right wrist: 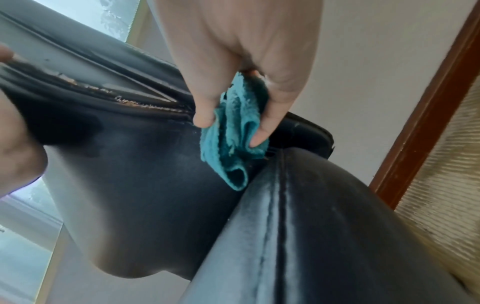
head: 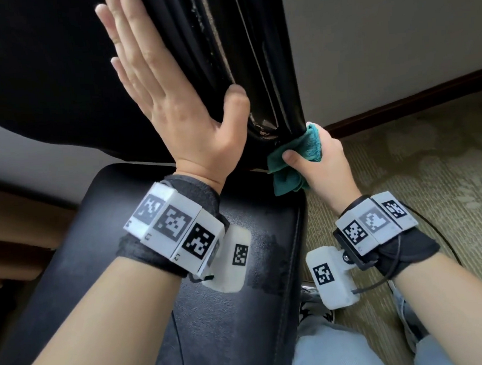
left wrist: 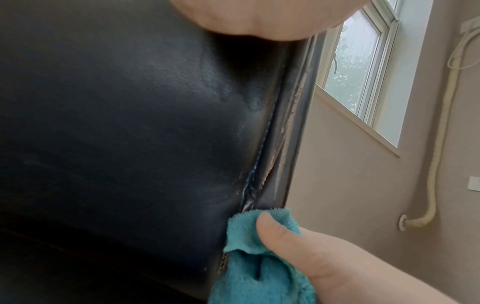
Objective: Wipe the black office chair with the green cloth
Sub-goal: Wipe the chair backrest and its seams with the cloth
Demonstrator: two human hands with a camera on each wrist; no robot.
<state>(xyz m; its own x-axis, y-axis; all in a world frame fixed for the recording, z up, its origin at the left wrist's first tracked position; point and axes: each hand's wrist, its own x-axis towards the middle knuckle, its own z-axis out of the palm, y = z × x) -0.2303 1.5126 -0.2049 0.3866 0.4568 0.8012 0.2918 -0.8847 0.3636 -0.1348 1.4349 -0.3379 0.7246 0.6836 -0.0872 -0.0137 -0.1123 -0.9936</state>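
Observation:
The black office chair (head: 55, 67) fills the upper middle of the head view, its leather backrest upright and its seat (head: 214, 312) below. My left hand (head: 156, 88) lies flat with straight fingers against the front of the backrest (left wrist: 116, 123), thumb at the worn side seam (head: 261, 118). My right hand (head: 315, 160) grips the bunched green cloth (head: 298, 155) and holds it against the lower right edge of the backrest, where it meets the seat. The cloth (left wrist: 257, 267) (right wrist: 233, 131) is pinched between thumb and fingers (right wrist: 259, 137).
Patterned carpet (head: 433, 169) lies to the right, bounded by a dark wooden skirting board (head: 413, 99) under a pale wall. A window (left wrist: 358, 61) and a white hose (left wrist: 439, 133) are on the wall behind the chair. My knees in light jeans (head: 345, 346) are at the seat's right edge.

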